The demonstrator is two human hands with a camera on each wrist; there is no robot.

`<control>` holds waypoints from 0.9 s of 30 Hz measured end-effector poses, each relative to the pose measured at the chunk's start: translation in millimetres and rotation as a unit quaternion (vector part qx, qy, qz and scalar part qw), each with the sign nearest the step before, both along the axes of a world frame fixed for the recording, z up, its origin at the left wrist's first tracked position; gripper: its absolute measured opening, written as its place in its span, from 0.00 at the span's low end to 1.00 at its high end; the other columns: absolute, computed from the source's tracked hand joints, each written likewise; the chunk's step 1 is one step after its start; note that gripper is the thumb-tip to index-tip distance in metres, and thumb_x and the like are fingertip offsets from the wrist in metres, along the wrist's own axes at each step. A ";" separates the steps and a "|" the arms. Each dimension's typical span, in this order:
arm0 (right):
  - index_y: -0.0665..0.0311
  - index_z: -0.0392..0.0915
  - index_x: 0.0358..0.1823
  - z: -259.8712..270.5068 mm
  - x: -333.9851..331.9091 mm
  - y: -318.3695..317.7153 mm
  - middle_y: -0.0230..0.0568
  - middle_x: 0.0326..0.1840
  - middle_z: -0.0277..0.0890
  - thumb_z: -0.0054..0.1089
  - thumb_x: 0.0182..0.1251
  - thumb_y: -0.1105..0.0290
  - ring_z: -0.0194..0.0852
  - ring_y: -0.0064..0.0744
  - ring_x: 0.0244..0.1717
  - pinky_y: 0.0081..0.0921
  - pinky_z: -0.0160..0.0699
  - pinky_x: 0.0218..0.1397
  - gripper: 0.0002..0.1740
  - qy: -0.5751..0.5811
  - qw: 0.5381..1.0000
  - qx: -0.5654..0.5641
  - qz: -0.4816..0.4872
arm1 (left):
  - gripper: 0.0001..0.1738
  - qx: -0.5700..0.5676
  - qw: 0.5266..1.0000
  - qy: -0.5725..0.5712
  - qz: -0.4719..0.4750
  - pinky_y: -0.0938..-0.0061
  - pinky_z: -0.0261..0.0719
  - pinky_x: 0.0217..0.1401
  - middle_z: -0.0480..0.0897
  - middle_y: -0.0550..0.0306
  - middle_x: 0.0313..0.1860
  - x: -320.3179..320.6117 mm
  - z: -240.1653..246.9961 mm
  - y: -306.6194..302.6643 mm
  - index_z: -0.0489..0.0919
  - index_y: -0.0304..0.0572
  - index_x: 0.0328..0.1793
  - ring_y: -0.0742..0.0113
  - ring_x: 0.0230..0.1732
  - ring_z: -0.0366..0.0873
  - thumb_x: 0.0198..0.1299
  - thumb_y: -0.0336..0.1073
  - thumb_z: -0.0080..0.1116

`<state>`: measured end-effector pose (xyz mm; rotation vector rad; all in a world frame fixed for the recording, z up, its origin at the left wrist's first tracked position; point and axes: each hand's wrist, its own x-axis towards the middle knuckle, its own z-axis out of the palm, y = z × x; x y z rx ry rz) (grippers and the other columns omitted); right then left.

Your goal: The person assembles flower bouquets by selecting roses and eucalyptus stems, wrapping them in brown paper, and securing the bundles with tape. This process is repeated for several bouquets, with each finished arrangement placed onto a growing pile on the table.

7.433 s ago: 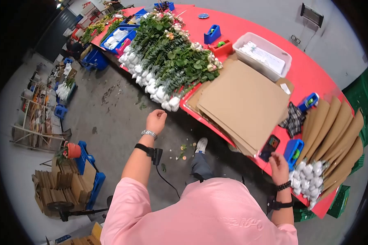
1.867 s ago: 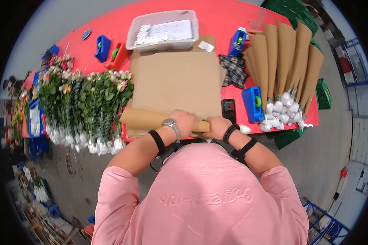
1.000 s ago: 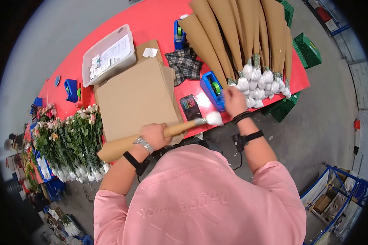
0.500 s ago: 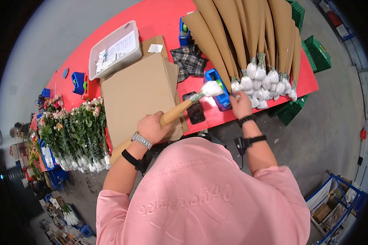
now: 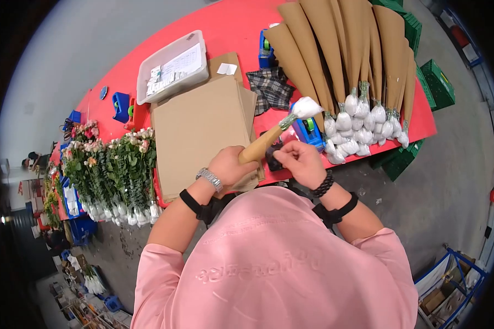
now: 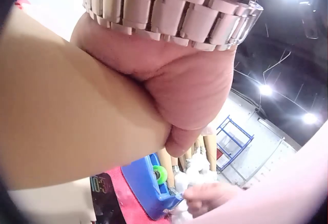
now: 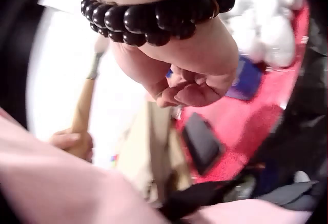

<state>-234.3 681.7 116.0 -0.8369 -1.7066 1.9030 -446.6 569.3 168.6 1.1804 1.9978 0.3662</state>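
My left hand (image 5: 230,164) grips a paper-wrapped bouquet (image 5: 262,146), a narrow brown kraft cone whose white-wrapped stem end (image 5: 307,108) points up and right. In the left wrist view the wide brown paper (image 6: 77,111) runs under the palm. My right hand (image 5: 302,163) is beside the cone's narrow part, fingers curled and thumb against the forefinger. At its fingertips in the right wrist view a small clear piece of tape (image 7: 178,112) shows faintly. Just beyond that hand stands a blue tape dispenser (image 5: 313,135) with a green roll. A dark phone (image 5: 273,159) lies partly hidden below the cone.
Stacked brown cardboard sheets (image 5: 200,137) lie on the red table (image 5: 230,22). Several finished paper cones (image 5: 324,49) with white ends (image 5: 362,123) stand right, a checked cloth (image 5: 269,90) beside them. A white bin (image 5: 173,66) is behind; rose bunches (image 5: 115,170) lie left.
The left hand has taken up the paper-wrapped bouquet and tilted its white end upward. My right hand has gone from the tape dispenser's front back leftward to the cone.
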 end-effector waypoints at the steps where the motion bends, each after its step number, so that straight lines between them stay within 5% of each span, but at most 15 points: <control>1: 0.70 0.83 0.38 17.9 -10.3 -3.9 0.32 0.27 0.83 0.71 0.72 0.65 0.77 0.17 0.25 0.21 0.76 0.30 0.13 -0.009 1.000 0.020 0.003 | 0.28 0.001 1.000 0.004 0.002 0.58 0.86 0.48 0.89 0.36 0.38 3.4 3.7 3.0 0.88 0.33 0.49 0.43 0.39 0.89 0.56 0.54 0.72; 7: 0.70 0.84 0.34 1.4 -32.8 -2.2 0.37 0.23 0.81 0.77 0.66 0.64 0.77 0.20 0.23 0.23 0.75 0.28 0.15 -0.104 0.989 0.104 -0.004 | 0.21 -0.035 0.987 -0.155 0.018 0.68 0.84 0.40 0.89 0.51 0.34 -7.4 -0.5 -1.0 0.87 0.36 0.51 0.63 0.32 0.86 0.66 0.49 0.68; 9: 0.70 0.84 0.36 5.7 -36.6 -5.0 0.37 0.24 0.81 0.76 0.66 0.63 0.77 0.20 0.24 0.24 0.75 0.29 0.15 -0.046 0.992 0.115 0.009 | 0.25 -0.034 0.923 -0.380 0.056 0.68 0.86 0.38 0.87 0.51 0.31 -15.8 -6.1 -4.3 0.85 0.39 0.51 0.61 0.29 0.86 0.77 0.55 0.53; 10: 0.70 0.84 0.38 7.6 -37.4 -6.9 0.37 0.24 0.82 0.76 0.66 0.63 0.77 0.20 0.24 0.24 0.75 0.29 0.16 0.007 0.992 0.125 0.019 | 0.25 -0.035 0.923 -0.379 0.059 0.68 0.86 0.38 0.87 0.51 0.31 -17.9 -6.3 -5.4 0.85 0.39 0.51 0.61 0.29 0.86 0.77 0.55 0.53; 12: 0.70 0.85 0.43 1.3 -41.1 -3.4 0.39 0.28 0.83 0.79 0.63 0.58 0.80 0.28 0.25 0.29 0.78 0.30 0.21 0.075 0.984 0.159 0.030 | 0.31 -0.133 0.783 -0.597 0.117 0.64 0.86 0.33 0.84 0.49 0.28 -20.3 -6.5 -4.5 0.82 0.41 0.50 0.57 0.26 0.85 0.82 0.59 0.37; 14: 0.67 0.84 0.44 -3.2 -44.5 10.8 0.40 0.32 0.82 0.80 0.60 0.56 0.81 0.40 0.28 0.36 0.79 0.33 0.22 0.117 0.910 0.388 0.084 | 0.32 -0.142 0.774 -0.607 0.114 0.63 0.86 0.30 0.83 0.49 0.27 -21.7 -8.9 -2.1 0.81 0.41 0.50 0.56 0.25 0.85 0.82 0.59 0.34; 16: 0.64 0.84 0.43 -0.8 -39.8 15.6 0.40 0.32 0.81 0.79 0.59 0.56 0.80 0.44 0.30 0.38 0.79 0.34 0.21 0.096 0.893 0.433 0.074 | 0.33 -0.151 0.765 -0.617 0.107 0.62 0.85 0.28 0.82 0.48 0.26 -22.4 -6.9 1.3 0.81 0.41 0.50 0.55 0.24 0.84 0.82 0.60 0.31; 20: 0.59 0.84 0.41 6.3 -12.7 17.7 0.35 0.29 0.77 0.76 0.59 0.60 0.77 0.43 0.30 0.38 0.77 0.33 0.15 0.059 0.835 0.545 0.047 | 0.30 -0.166 0.821 -0.515 0.184 0.62 0.85 0.29 0.84 0.49 0.27 -15.5 -1.0 9.9 0.82 0.41 0.49 0.57 0.24 0.85 0.82 0.57 0.37; 22: 0.57 0.85 0.42 36.8 -2.2 11.1 0.35 0.41 0.80 0.81 0.51 0.61 0.79 0.42 0.45 0.42 0.78 0.47 0.19 0.062 0.792 0.607 0.008 | 0.31 -0.162 0.852 -0.463 0.183 0.63 0.85 0.30 0.86 0.49 0.29 -10.0 -7.8 13.6 0.83 0.39 0.50 0.59 0.24 0.86 0.82 0.58 0.37; 24: 0.56 0.83 0.51 65.6 -0.4 9.5 0.35 0.45 0.79 0.82 0.49 0.59 0.78 0.42 0.49 0.48 0.75 0.55 0.27 -0.031 0.779 0.625 0.043 | 0.31 -0.095 0.973 -0.209 0.012 0.58 0.85 0.32 0.86 0.45 0.29 -6.3 -30.0 15.0 0.83 0.35 0.51 0.53 0.26 0.86 0.81 0.56 0.38; 25: 0.55 0.82 0.56 59.5 3.1 9.6 0.35 0.44 0.79 0.81 0.50 0.57 0.79 0.41 0.49 0.47 0.74 0.57 0.30 -0.093 0.764 0.635 0.069 | 0.31 -0.087 0.973 -0.212 0.002 0.58 0.85 0.32 0.86 0.45 0.29 2.3 -26.9 21.6 0.83 0.35 0.51 0.53 0.26 0.86 0.81 0.56 0.38; 26: 0.53 0.81 0.60 44.9 6.4 8.8 0.34 0.43 0.80 0.81 0.50 0.54 0.81 0.40 0.49 0.46 0.74 0.60 0.34 -0.153 0.748 0.639 0.094 | 0.28 -0.062 0.984 -0.022 -0.164 0.57 0.85 0.40 0.86 0.44 0.31 9.1 -23.1 25.5 0.83 0.33 0.52 0.50 0.31 0.87 0.78 0.53 0.43; 27: 0.48 0.81 0.61 30.3 12.1 5.7 0.36 0.43 0.83 0.78 0.54 0.49 0.84 0.42 0.47 0.44 0.78 0.57 0.32 -0.257 0.794 0.524 0.172 | 0.25 -0.032 0.932 0.173 -0.316 0.55 0.85 0.47 0.87 0.43 0.34 14.1 -15.9 26.9 0.83 0.32 0.53 0.47 0.36 0.88 0.76 0.50 0.48</control>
